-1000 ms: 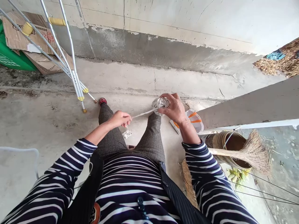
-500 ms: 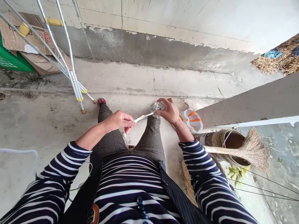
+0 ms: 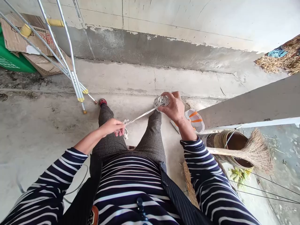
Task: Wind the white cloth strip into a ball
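Note:
My right hand [image 3: 175, 107] is closed on a round ball of white twine [image 3: 161, 100], held above my right knee. From that ball a strand of white twine [image 3: 142, 116] runs taut, down and left, to my left hand [image 3: 113, 127]. The fingers of my left hand pinch the strand above my left thigh. Loose, frayed white ends [image 3: 126, 134] hang beside the left fingertips. The palm side of both hands is hidden.
Aluminium crutches [image 3: 72, 78] with yellow grips lean at the left before cardboard boxes [image 3: 45, 64]. At the right, a straw broom [image 3: 255, 153] lies across a bucket [image 3: 221, 139], beside a white and orange bag [image 3: 196, 120]. A wall [image 3: 140, 47] runs ahead.
My left hand has moved left and down, and my right hand slightly right and up with the ball. The strand between them is longer and straighter.

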Demonstrator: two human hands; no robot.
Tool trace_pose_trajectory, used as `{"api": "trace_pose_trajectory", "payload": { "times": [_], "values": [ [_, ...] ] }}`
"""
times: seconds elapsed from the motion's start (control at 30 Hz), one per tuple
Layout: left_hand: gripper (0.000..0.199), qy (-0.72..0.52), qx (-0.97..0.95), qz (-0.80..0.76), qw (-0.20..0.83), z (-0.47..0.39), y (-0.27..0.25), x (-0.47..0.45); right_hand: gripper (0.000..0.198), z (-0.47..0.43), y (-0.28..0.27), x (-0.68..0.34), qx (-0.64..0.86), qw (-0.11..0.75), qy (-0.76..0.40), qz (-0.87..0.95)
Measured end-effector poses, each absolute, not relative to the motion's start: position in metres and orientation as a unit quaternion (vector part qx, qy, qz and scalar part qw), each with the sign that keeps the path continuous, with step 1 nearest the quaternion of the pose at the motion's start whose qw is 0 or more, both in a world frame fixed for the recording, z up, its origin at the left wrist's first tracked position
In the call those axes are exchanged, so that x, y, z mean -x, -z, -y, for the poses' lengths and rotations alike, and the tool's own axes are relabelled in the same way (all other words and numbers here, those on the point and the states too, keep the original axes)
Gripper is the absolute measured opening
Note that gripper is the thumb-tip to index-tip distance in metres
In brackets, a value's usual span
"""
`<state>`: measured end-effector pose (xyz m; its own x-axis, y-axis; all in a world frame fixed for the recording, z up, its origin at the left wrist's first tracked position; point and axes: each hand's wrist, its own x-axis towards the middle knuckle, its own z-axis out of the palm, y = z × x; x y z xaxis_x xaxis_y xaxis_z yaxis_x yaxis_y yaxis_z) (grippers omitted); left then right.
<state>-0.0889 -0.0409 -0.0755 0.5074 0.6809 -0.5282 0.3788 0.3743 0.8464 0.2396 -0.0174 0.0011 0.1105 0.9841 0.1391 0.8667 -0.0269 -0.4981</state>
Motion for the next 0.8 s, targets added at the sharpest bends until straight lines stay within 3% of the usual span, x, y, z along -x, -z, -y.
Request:
{"api": "trace_pose_trajectory", "payload": {
  "times": [0.13, 0.37, 0.53, 0.8],
  "values": [
    [0.037, -0.181, -0.538, -0.576, 0.588, 0.033, 0.091, 0.089, 0.056, 0.019, -0.011, -0.233, 0.699, 0.241, -0.088, 0.668],
    [0.043, -0.305, -0.463, -0.371, 0.745, 0.009, 0.041, 0.112, 0.058, 0.021, -0.006, -0.249, 0.723, 0.186, -0.104, 0.658],
    [0.031, -0.484, -0.362, -0.334, 0.724, -0.006, 0.010, 0.097, 0.060, 0.029, 0.027, -0.240, 0.677, 0.141, -0.254, 0.676],
    [0.008, -0.610, -0.275, -0.363, 0.649, -0.036, 0.020, 0.061, 0.062, 0.053, 0.044, -0.217, 0.466, 0.247, -0.635, 0.564]
  ]
}}
